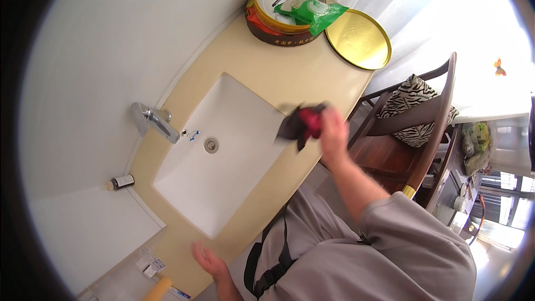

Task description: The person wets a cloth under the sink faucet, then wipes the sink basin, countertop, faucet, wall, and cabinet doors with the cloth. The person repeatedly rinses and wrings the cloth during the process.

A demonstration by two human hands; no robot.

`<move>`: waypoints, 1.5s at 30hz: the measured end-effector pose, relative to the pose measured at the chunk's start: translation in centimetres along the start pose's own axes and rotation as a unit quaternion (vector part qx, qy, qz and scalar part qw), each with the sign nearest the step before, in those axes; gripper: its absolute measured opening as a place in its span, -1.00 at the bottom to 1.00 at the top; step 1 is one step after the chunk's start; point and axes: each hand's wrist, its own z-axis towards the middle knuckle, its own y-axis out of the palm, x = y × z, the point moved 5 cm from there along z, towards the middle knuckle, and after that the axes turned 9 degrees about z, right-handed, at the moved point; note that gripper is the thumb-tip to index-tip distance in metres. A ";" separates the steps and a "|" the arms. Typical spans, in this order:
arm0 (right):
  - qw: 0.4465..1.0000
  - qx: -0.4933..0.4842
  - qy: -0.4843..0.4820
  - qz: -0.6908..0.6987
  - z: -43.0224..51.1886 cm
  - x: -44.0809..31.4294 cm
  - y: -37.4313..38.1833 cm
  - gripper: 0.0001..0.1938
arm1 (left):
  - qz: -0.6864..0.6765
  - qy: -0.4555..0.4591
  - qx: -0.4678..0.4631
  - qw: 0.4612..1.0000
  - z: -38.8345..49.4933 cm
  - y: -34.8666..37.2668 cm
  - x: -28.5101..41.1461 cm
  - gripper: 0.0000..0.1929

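My right hand (334,133) grips a dark cloth with a red part (299,125), blurred by motion, above the near right corner of the white sink basin (246,133). Folds hide what kind of cloth it is. My left hand (210,260) holds nothing, its fingers loosely apart over the beige countertop (267,198), to the left of the basin. A chrome faucet (156,121) reaches over the basin's far rim. The basin holds no standing water, and its round drain (211,145) shows near the faucet.
Right of the basin, stacked round tins (284,37) carry a green plastic packet (311,10). A gold lid (358,39) lies beside them. A small dark bottle (123,182) stands at the left wall. Behind is a wooden chair (449,92) with a zebra-striped cushion (411,88).
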 end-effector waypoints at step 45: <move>0.744 -0.006 -0.267 -0.612 4.5 7.8 -4.8 -0.60 | -0.038 -0.050 -0.059 0.996 -0.3 -0.7 -2.6 -0.65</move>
